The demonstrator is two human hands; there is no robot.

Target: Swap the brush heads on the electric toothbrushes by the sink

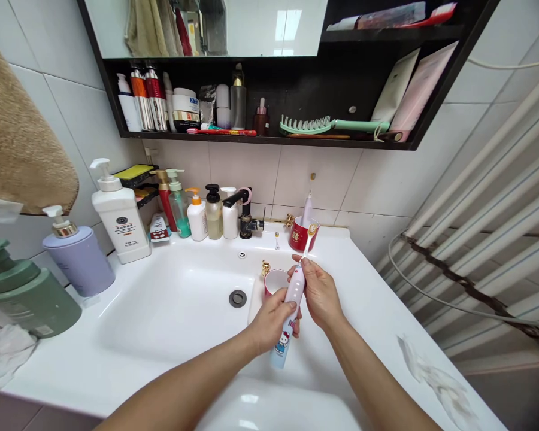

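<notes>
Over the white sink [175,311] both my hands hold a pink-and-white electric toothbrush [291,305] with a cartoon figure on its lower body, tilted with the brush head up and to the right. My left hand [272,320] is wrapped round the handle. My right hand [318,290] grips the upper part near the neck, fingers closed. Just behind my hands a red cup [275,279] with a gold handle stands on the sink rim. A second red cup [300,233] farther back holds another brush.
A black tap [245,212] stands at the back among several pump bottles [197,215]. Large bottles [119,212] line the left counter. A dark shelf [269,139] above carries toiletries and a green hairbrush [323,124]. A crumpled tissue [431,371] lies on the right counter, a brown towel [18,143] hangs left.
</notes>
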